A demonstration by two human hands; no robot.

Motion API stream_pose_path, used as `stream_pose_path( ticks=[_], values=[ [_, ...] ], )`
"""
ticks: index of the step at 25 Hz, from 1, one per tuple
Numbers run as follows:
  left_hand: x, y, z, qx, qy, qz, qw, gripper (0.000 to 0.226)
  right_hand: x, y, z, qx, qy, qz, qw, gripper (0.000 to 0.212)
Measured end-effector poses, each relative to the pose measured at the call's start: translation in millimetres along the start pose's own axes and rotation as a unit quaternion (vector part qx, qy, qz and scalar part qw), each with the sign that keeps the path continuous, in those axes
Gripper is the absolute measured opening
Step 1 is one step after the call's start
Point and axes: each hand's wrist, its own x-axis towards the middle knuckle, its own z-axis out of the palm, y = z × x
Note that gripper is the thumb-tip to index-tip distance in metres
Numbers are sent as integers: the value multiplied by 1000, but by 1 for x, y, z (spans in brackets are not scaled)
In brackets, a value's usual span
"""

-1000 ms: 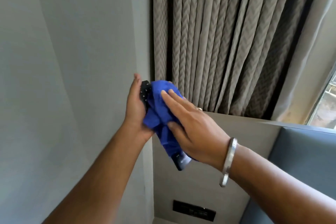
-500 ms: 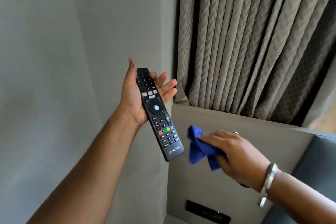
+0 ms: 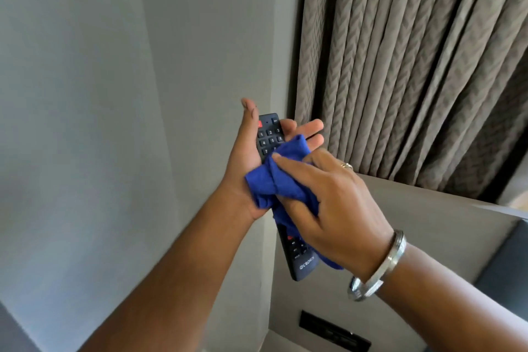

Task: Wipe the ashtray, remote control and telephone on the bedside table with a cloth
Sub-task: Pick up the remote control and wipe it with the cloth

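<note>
The left hand (image 3: pixel 243 163) holds the long black plastic remote control (image 3: pixel 270 134) in its palm, raised before the grey wall (image 3: pixel 114 94). The right hand (image 3: pixel 328 203) grips the crumpled blue cloth (image 3: pixel 274 180) and presses it on the remote's middle buttons.

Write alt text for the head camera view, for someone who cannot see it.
A person's right hand presses a bunched blue cloth against the middle of a black Crown remote control held up in the left hand. A silver bangle circles the right wrist; behind are a grey wall and pleated taupe curtains.
</note>
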Motion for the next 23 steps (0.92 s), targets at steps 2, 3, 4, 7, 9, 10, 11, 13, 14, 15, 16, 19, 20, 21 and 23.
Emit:
stream_pose_path(
  ticks=[2, 3, 4, 7, 9, 10, 11, 13, 14, 15, 16, 19, 20, 21, 23],
  values=[
    [-4, 11, -6, -10, 23, 36, 999, 72, -16, 4, 4, 12, -57, -31, 998, 45],
    [-5, 14, -9, -15, 29, 46, 998, 72, -25, 7, 5, 13, -85, -38, 996, 47],
    [-6, 16, -12, -21, 32, 48, 998, 72, -31, 9, 4, 7, -106, -43, 993, 50],
    [-10, 15, -18, -65, 39, 31, 997, 72, -34, 22, -7, -14, -88, -56, 994, 50],
    [-13, 11, -19, -68, 31, 33, 997, 73, -26, 28, -18, 5, -24, -38, 999, 46],
    [-13, 9, -17, -63, 24, 35, 997, 72, -20, 28, -20, 10, 4, -31, 999, 44],
    [-13, 6, -15, -58, 14, 39, 997, 71, -14, 27, -19, 13, 13, -26, 999, 43],
    [-12, 6, -10, -49, 4, 52, 997, 70, -8, 18, -10, 30, -21, -15, 999, 41],
    [-11, 9, -10, -49, 11, 59, 997, 71, -12, 14, -5, 44, -49, -11, 998, 41],
    [-11, 14, -13, -52, 24, 68, 996, 72, -19, 12, -2, 49, -81, -14, 995, 42],
    [-11, 19, -18, -56, 37, 77, 995, 73, -28, 13, -2, 44, -117, -22, 992, 44],
    [-16, 21, -26, -60, 71, 70, 993, 73, -46, 19, -9, 13, -139, -26, 990, 46],
    [-16, 16, -26, -55, 74, 60, 994, 72, -44, 19, -10, 12, -103, -19, 994, 45],
    [-16, 9, -24, -48, 74, 52, 995, 72, -38, 16, -9, 13, -61, -12, 998, 44],
    [-13, 0, -15, -45, 64, 47, 996, 70, -24, 8, -2, 0, -1, 2, 1000, 44]
  ],
)
